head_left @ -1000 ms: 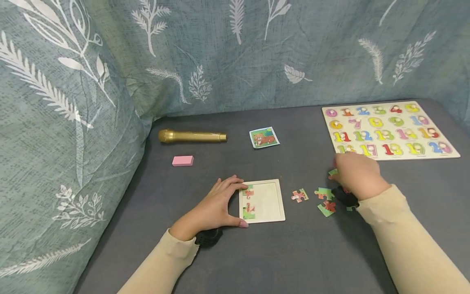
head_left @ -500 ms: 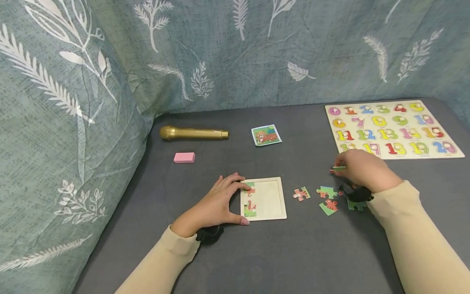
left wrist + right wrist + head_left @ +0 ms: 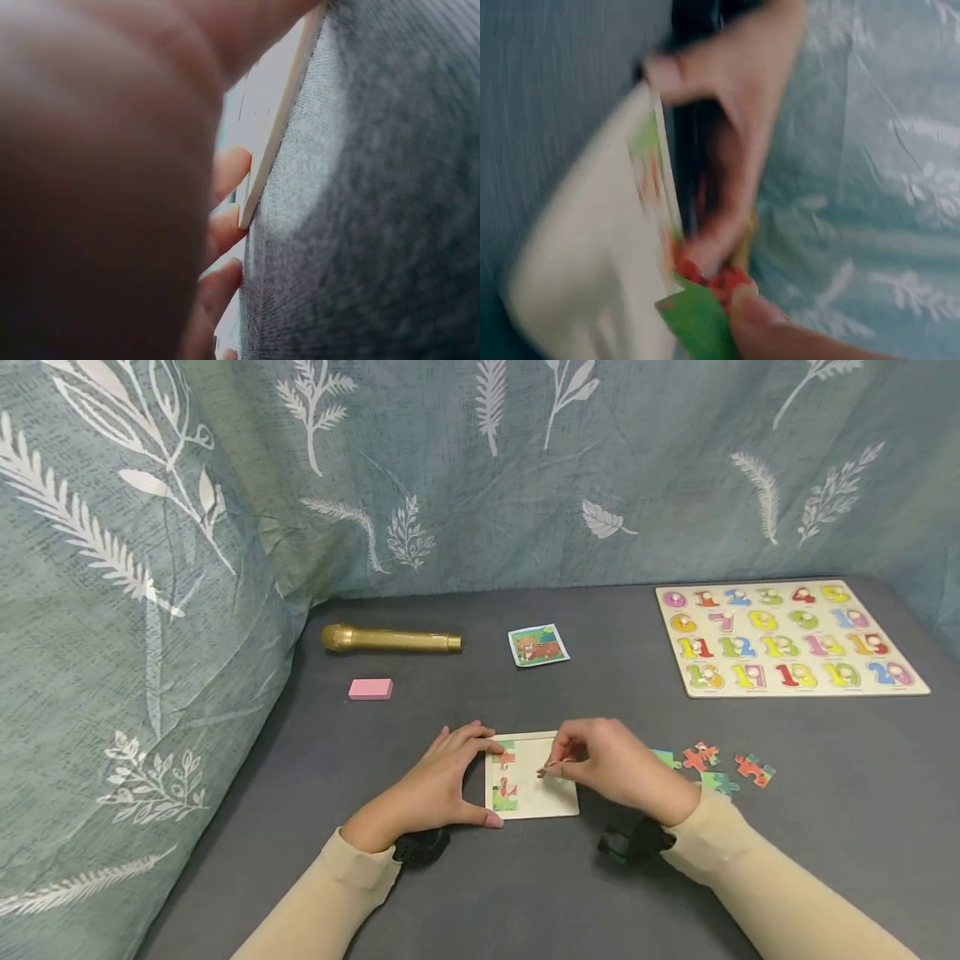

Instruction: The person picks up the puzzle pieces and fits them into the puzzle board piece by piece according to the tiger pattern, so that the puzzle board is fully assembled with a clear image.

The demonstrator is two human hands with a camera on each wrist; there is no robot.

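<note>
A pale wooden puzzle tray (image 3: 534, 797) lies on the dark tabletop, with two green-and-orange jigsaw pieces (image 3: 506, 795) along its left side. My left hand (image 3: 446, 781) grips the tray's left side, thumb at the near corner and fingers at the far one. Above the tray's middle, my right hand (image 3: 618, 768) pinches a jigsaw piece (image 3: 701, 322) between thumb and fingers. The right wrist view shows it as green and red, tilted over the tray. More loose jigsaw pieces (image 3: 701, 756) lie right of the tray, some hidden behind my right hand.
A number puzzle board (image 3: 795, 639) lies at the back right. Beyond the tray are a small tiger picture card (image 3: 538, 647), a gold microphone (image 3: 393, 640) and a pink block (image 3: 371, 689). A leaf-patterned curtain (image 3: 525, 510) borders the table's back and left.
My right hand has picked up a jigsaw piece near the number board and brought it left, over the tray. My left hand has stayed on the tray.
</note>
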